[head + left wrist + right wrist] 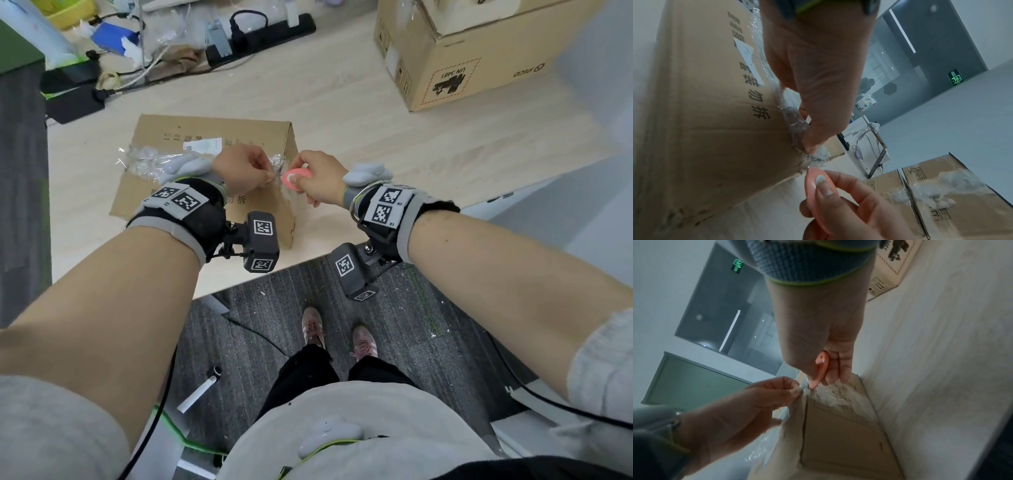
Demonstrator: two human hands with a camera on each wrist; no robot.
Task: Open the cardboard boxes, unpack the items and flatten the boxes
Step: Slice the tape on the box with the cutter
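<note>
Here the left hand (241, 169) pinches clear tape (278, 161) on the cardboard box (164, 144); the right hand (318, 178) grasps a pink cutter (297, 178).

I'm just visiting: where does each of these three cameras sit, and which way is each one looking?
Head: on the person's head, looking down at the cardboard box on the table; both forearms, legs and shoes show.
Left wrist: on the left wrist, looking along the left hand pinching the clear tape.
Right wrist: on the right wrist, looking along the right hand holding the pink cutter.
All three share both hands, cutter, tape and box.
</note>
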